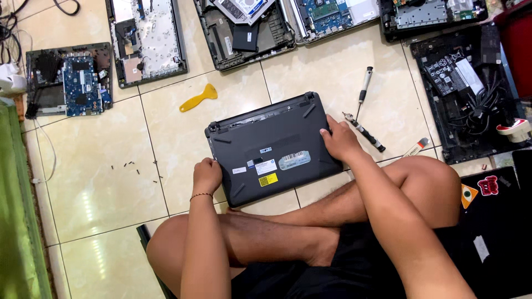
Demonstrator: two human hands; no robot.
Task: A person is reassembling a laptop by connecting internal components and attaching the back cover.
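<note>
A dark grey laptop lies upside down on the tiled floor in front of my crossed legs, its base with several stickers facing up. My left hand grips its near-left edge, fingers curled over the rim. My right hand rests on its right edge, fingers spread on the base cover. A thin bracelet circles my left wrist.
A yellow plastic pry tool lies beyond the laptop, two screwdrivers to its right, small loose screws to its left. Several opened laptops and a bare circuit board line the far floor. A black laptop with stickers sits at right.
</note>
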